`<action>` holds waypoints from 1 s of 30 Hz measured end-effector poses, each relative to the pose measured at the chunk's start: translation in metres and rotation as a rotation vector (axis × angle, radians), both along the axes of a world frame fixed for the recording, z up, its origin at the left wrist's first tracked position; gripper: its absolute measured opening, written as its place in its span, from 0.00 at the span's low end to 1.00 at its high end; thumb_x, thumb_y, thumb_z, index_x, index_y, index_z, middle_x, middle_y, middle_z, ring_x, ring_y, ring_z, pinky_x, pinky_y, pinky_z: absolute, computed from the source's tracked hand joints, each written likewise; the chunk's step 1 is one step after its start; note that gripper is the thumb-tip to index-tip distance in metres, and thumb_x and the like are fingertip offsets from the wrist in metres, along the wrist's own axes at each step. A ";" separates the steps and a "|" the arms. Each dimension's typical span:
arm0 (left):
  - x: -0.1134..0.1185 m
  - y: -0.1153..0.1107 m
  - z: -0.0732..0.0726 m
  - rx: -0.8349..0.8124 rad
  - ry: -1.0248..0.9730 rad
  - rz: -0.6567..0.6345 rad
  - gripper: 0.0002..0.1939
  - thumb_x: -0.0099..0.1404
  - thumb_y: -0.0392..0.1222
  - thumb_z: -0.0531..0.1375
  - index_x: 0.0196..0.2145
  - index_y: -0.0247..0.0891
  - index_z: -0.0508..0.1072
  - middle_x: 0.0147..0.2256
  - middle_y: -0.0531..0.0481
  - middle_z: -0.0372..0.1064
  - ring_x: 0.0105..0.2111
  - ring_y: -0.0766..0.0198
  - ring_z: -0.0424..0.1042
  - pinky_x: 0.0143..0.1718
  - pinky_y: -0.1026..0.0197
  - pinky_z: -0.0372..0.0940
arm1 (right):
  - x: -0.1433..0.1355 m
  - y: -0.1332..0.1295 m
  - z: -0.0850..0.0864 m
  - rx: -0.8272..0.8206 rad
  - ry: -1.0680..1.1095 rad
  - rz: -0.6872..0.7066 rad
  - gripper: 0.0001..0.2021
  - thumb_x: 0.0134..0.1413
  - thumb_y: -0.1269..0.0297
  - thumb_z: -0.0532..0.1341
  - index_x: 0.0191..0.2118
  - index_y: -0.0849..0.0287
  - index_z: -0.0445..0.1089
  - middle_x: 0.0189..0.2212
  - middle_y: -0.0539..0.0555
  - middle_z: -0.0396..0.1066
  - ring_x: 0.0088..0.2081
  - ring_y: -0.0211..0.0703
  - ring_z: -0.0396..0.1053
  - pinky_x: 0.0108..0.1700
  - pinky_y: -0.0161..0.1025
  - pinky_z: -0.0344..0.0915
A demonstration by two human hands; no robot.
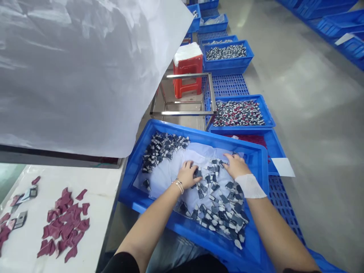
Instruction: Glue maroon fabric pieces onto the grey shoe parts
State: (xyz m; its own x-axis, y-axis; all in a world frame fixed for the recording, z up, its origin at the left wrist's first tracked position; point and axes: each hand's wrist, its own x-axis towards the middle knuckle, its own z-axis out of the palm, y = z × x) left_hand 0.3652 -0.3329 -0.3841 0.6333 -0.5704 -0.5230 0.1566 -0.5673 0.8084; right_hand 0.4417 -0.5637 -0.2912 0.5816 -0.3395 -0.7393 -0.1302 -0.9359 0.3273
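In the head view my left hand [187, 175] is low over a blue crate [136, 167]. Its fingers curve and its thumb stands apart, right beside small dark-and-light pieces [202, 188]. On the crate's far right side, my right hand [236, 167] reaches in with its fingers apart, their tips at the edge of the same scattered pieces. A white liner sheet [167, 172] lies under them. Another heap of these pieces [162, 146] fills the crate's far left corner. What lies beneath my palms is hidden.
A white table [96, 212] at the left holds maroon pieces [66, 223] and small grey blocks [21, 219]. A large white sheet [85, 76] hangs above it. Beyond are a metal frame [184, 113], a red stool [188, 72] and more blue crates [227, 66] of pieces.
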 end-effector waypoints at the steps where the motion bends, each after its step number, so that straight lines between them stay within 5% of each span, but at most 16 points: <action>1: -0.001 -0.001 0.002 -0.025 -0.015 -0.017 0.30 0.64 0.53 0.66 0.60 0.37 0.67 0.64 0.41 0.53 0.66 0.47 0.51 0.64 0.46 0.56 | 0.000 -0.004 -0.001 -0.060 -0.011 -0.027 0.26 0.68 0.59 0.59 0.67 0.59 0.58 0.61 0.64 0.59 0.59 0.57 0.61 0.59 0.58 0.62; 4: -0.005 -0.004 0.011 -0.086 -0.049 -0.079 0.30 0.65 0.50 0.65 0.60 0.37 0.66 0.61 0.42 0.59 0.62 0.52 0.58 0.63 0.49 0.57 | 0.004 -0.013 -0.014 -0.184 -0.018 -0.120 0.26 0.69 0.60 0.57 0.68 0.59 0.56 0.63 0.65 0.56 0.59 0.57 0.62 0.57 0.57 0.64; 9: -0.010 -0.010 0.027 -0.018 -0.052 -0.123 0.32 0.64 0.54 0.65 0.60 0.38 0.65 0.56 0.41 0.63 0.56 0.47 0.62 0.57 0.43 0.61 | 0.012 -0.023 -0.028 -0.200 -0.017 -0.178 0.24 0.69 0.57 0.57 0.65 0.58 0.59 0.61 0.63 0.58 0.56 0.54 0.64 0.54 0.54 0.67; 17: 0.015 -0.054 0.032 0.048 -0.043 -0.075 0.40 0.64 0.55 0.64 0.68 0.41 0.55 0.64 0.39 0.53 0.59 0.44 0.58 0.57 0.42 0.60 | -0.006 -0.014 0.005 -0.071 0.014 -0.091 0.24 0.67 0.56 0.59 0.64 0.59 0.61 0.55 0.61 0.63 0.49 0.48 0.67 0.52 0.50 0.67; 21: 0.027 -0.075 0.027 0.086 0.011 -0.063 0.46 0.61 0.55 0.66 0.69 0.42 0.52 0.61 0.39 0.56 0.58 0.43 0.58 0.57 0.38 0.60 | -0.028 0.002 0.000 -0.058 0.062 -0.054 0.29 0.68 0.53 0.58 0.68 0.59 0.56 0.57 0.63 0.62 0.53 0.52 0.66 0.56 0.54 0.64; 26: 0.033 -0.076 0.023 0.083 0.041 -0.098 0.32 0.61 0.51 0.66 0.59 0.40 0.64 0.58 0.41 0.58 0.57 0.44 0.59 0.54 0.39 0.62 | -0.033 0.013 -0.025 -0.072 0.094 -0.021 0.25 0.68 0.56 0.58 0.65 0.59 0.59 0.57 0.62 0.61 0.54 0.53 0.64 0.57 0.55 0.62; 30: 0.031 -0.067 0.025 0.023 0.003 -0.174 0.26 0.63 0.50 0.65 0.55 0.36 0.67 0.54 0.41 0.63 0.56 0.47 0.61 0.57 0.40 0.60 | -0.029 0.014 -0.019 -0.040 0.113 0.012 0.19 0.70 0.58 0.55 0.61 0.60 0.63 0.53 0.60 0.64 0.51 0.50 0.66 0.54 0.52 0.64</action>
